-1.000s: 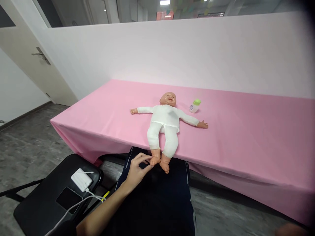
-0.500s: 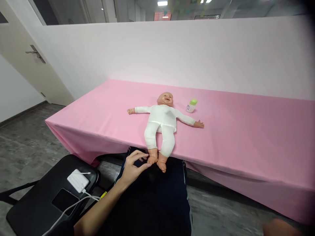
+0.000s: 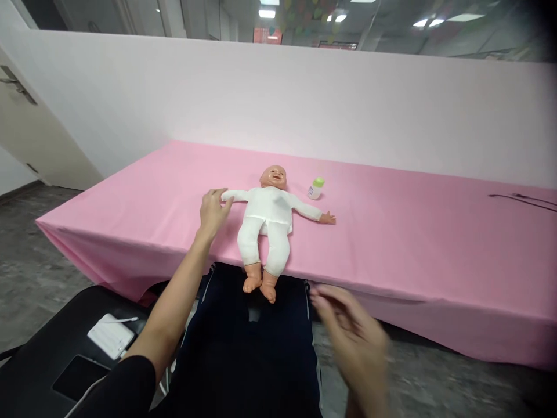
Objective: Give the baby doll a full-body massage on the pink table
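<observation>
A baby doll [image 3: 268,203] in a white suit lies face up on the pink cloth, arms spread, its bare feet hanging past the table's front edge over my lap. My left hand [image 3: 213,212] is at the end of the doll's arm on the left, thumb and fingers closed around it and covering the doll's hand. In front of the table edge, to the right of the doll's feet, my right hand [image 3: 354,337] is in the air, blurred, with its fingers curled. A small baby bottle [image 3: 316,188] with a green cap stands beside the doll's head and shoulder.
The table [image 3: 400,249] is draped in pink cloth against a white wall. Dark thin cords [image 3: 522,198] lie at its far right. On a black chair [image 3: 30,360] to my left rest a white power bank [image 3: 111,337] with a cable and a phone [image 3: 79,377].
My left hand has gone from the doll's foot up to the end of its arm. My right hand has come in from the lower right. The view has shifted rightward.
</observation>
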Demonstrator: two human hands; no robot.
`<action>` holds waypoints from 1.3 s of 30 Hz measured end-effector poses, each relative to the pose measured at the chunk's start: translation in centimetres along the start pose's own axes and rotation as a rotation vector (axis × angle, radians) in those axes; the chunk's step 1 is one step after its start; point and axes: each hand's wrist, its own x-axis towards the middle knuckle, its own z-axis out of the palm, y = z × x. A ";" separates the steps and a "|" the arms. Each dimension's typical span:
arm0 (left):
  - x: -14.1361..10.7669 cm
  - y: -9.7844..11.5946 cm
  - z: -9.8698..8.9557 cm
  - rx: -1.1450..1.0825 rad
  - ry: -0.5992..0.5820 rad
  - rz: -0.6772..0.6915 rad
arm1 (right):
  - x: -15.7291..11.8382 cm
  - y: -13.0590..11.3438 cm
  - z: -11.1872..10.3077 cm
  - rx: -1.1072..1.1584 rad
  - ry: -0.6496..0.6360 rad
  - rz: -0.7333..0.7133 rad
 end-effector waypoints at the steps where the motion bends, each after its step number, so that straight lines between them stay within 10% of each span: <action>1: 1.2 -0.8 0.4 0.114 -0.040 -0.039 | 0.2 0.5 0.8 -0.021 -0.010 0.009; 6: 4.4 -4.6 1.4 0.340 -0.292 -0.148 | 0.8 5.2 5.8 0.196 -0.216 0.166; 11: 5.5 -7.0 2.2 0.257 -0.235 -0.158 | -0.5 5.8 8.1 0.582 -0.279 0.269; 18: 7.3 -8.8 4.0 -0.465 -0.083 -0.279 | -0.8 5.5 7.9 0.673 -0.072 0.113; 22: 8.2 -7.1 5.8 -0.805 0.146 -0.377 | 1.6 5.2 6.4 0.532 0.118 -0.050; 27: 8.0 -2.3 9.2 -1.046 0.156 -0.315 | 6.8 0.8 4.8 0.621 0.114 -0.147; 34: 5.1 1.0 12.1 -0.606 -0.032 0.154 | 16.4 -1.9 8.0 0.530 -0.184 -0.188; 39: 4.7 -0.2 11.9 -0.541 -0.019 0.182 | 17.4 -1.6 9.4 0.533 -0.205 -0.173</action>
